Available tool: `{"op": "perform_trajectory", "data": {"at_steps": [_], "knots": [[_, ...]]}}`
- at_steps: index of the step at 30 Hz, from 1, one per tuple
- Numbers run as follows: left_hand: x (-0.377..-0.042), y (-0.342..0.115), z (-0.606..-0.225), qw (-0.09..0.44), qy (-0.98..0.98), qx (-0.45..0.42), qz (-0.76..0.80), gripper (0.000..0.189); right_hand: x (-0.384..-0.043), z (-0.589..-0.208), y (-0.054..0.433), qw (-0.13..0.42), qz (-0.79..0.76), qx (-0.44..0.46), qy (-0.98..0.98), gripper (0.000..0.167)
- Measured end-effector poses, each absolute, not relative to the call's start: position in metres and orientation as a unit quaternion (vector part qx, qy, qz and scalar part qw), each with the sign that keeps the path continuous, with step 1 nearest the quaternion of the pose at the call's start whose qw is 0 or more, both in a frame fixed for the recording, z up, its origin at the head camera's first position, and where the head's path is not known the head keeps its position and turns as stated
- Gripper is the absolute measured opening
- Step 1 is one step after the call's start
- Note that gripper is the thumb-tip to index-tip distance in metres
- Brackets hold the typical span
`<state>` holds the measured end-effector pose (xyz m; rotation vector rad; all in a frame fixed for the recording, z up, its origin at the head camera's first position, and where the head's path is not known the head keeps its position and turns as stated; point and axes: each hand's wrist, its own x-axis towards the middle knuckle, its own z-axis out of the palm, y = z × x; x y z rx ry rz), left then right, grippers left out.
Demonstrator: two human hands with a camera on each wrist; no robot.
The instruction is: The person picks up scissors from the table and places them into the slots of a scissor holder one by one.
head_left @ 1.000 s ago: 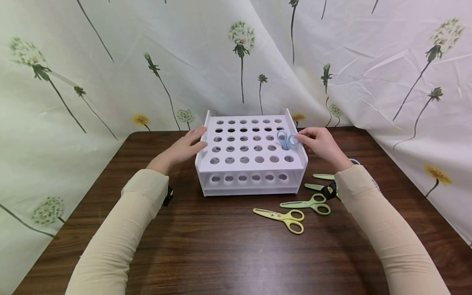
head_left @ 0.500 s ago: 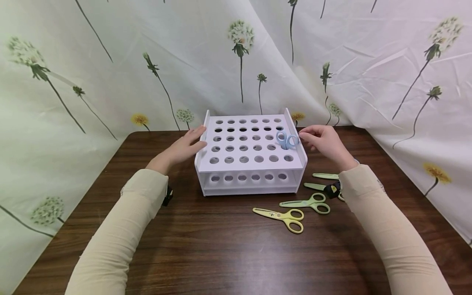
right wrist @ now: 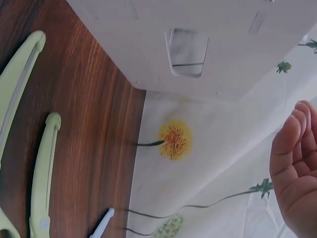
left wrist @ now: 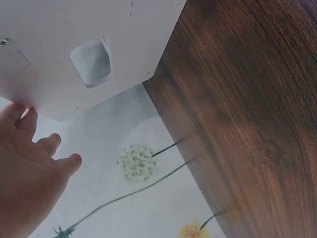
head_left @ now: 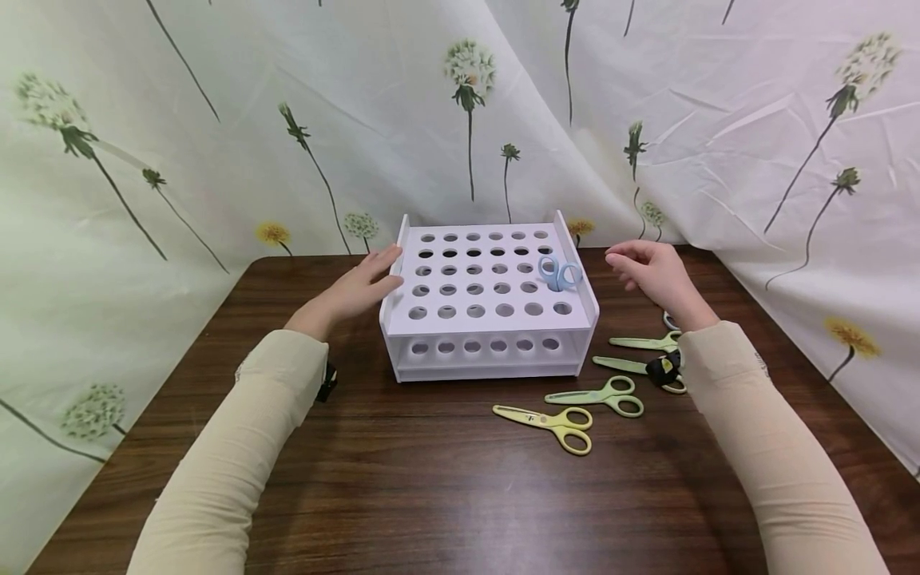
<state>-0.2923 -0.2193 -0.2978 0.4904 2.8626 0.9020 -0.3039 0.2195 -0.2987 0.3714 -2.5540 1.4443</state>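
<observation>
A white rack [head_left: 489, 325] with rows of round holes stands on the table. Light blue scissors [head_left: 557, 283] sit in a hole near its right side, handle loops up and blades hidden below the top panel. My left hand [head_left: 350, 292] rests its fingertips on the rack's left side panel, fingers fairly straight; the left wrist view shows this hand [left wrist: 29, 163] at the panel's edge. Off to the right of the rack, my right hand [head_left: 657, 279] is in the air, fingers loosely curled and holding nothing. In the right wrist view that hand [right wrist: 299, 168] is apart from the panel.
Yellow scissors [head_left: 542, 420] lie on the dark wood table [head_left: 431, 495] in front of the rack. Green scissors [head_left: 592, 397] lie beside them, with more green pairs and a bluish loop [head_left: 670, 321] partly under the right forearm. A flower-printed cloth [head_left: 402, 120] hangs behind.
My right hand has let go of the blue scissors and drawn away to the right. The scissors stay in the rack's hole. My left hand has not visibly moved.
</observation>
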Motion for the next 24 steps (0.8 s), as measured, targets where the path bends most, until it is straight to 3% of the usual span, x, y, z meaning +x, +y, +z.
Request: {"op": "perform_trajectory", "data": {"at_steps": [24], "knots": [[-0.291,-0.220,-0.298,0.045,0.939,0.164,0.298,0.062,-0.311,-0.323,0.269,0.107,0.465,0.053,-0.877,0.041]]}}
